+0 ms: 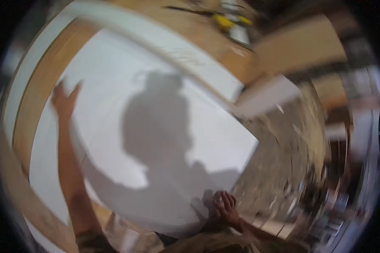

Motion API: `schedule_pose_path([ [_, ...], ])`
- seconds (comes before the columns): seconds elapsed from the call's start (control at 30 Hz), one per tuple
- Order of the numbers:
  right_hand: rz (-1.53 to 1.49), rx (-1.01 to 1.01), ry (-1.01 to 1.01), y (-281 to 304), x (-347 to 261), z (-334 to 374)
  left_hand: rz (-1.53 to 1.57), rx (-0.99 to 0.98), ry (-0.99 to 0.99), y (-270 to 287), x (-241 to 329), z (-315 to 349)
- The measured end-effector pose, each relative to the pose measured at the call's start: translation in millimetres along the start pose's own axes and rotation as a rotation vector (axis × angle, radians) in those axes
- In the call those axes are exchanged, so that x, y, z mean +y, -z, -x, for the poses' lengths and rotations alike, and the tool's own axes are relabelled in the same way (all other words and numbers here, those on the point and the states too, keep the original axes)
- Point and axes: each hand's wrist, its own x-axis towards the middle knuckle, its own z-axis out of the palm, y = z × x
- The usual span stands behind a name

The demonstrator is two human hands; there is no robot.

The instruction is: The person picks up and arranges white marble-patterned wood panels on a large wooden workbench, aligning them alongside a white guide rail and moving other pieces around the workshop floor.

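A large white board (215,130) lies flat in front of me, with the shadow of my head and arms across it. My left hand (65,101) is at its left edge, arm stretched far forward. The thumb stands apart from the fingers, and nothing shows between them. Close to my body, my right hand (226,205) is at the board's near right edge with its fingers bent. A dark patch beside those fingers may be shadow. Blur hides what they hold, if anything.
Beyond the board lies another white panel (190,59) over a wooden surface (152,10). A yellow-and-black tool (228,21) is at the far side. Brown cardboard (299,46) and a pale box-like piece (268,95) stand to the right. The floor (274,164) there has scattered debris.
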Motion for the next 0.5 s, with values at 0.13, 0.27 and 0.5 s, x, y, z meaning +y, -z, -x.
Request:
schedule_pose_path([
  [0.13, -0.355, 0.048, -0.311, -4.9, -12.5, 15.6, -0.269, -0.220, 0.193, 23.2, 24.3, 1.8],
  [0.27, -0.962, 0.004, -0.307, -35.5, -5.7, 52.9, -0.274, -0.269, 0.223, 6.6, 59.6, 4.0],
  [0.5, -1.472, 0.261, -0.654, -65.2, -46.2, 0.7, -0.265, -0.204, 0.144, 8.7, 16.2, -0.4],
])
